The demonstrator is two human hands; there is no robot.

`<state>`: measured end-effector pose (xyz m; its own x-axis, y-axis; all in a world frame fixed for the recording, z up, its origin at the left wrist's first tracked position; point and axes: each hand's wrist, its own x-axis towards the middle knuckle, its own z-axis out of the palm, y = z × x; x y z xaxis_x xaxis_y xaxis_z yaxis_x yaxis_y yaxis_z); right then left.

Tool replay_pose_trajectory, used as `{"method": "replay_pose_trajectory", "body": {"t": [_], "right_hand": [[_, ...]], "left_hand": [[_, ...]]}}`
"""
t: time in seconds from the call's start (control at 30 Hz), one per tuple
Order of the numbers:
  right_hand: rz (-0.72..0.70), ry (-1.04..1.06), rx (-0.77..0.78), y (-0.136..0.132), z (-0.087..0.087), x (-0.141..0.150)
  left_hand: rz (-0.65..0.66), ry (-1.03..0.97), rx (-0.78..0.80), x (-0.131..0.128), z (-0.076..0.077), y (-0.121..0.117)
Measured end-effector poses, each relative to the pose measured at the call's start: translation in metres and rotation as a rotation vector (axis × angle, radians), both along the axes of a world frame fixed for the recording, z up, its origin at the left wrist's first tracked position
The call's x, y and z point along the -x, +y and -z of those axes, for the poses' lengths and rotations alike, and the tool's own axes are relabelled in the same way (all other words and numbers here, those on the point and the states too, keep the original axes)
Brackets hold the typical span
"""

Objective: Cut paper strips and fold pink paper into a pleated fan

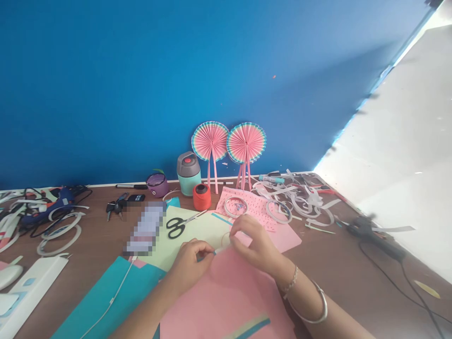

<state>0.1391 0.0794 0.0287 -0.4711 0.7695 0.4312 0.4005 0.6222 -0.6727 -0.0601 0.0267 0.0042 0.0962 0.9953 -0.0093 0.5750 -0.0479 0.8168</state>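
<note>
My left hand (193,263) is closed in a pinch. A small blue-and-white piece (216,253), perhaps folded paper, shows at its fingertips; most of it is hidden. Thumb and forefinger of my right hand (254,245) come together to the right, where a thin orange thread (223,238) curves up to them. Under both hands lies pink paper (226,296), with a yellow and blue stripe near its front edge. Beyond my left hand, black-handled scissors (178,227) rest on pale green paper (158,249). A red thread spool (202,197) stands farther back.
Two pink pleated paper fans (212,141) lean against the blue wall. A lidded flask (189,174) and purple cup (157,185) stand nearby. Tape rolls (278,212) and tangled strips (310,202) lie right, with a black glue gun (374,235). A phone (146,228) and power strip (33,294) lie left.
</note>
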Motion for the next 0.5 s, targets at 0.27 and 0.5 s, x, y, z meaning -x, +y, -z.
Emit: {"method": "replay_pose_trajectory", "body": {"t": [0.27,0.5], "right_hand": [[-0.022,-0.312,-0.138,-0.019,0.009,0.018],[-0.036,-0.31,-0.106,-0.021,0.009,0.02]], "left_hand": [[-0.006,-0.028,0.002,0.0,-0.004,-0.002],[0.036,-0.001,-0.07,-0.003,-0.007,-0.002]]}}
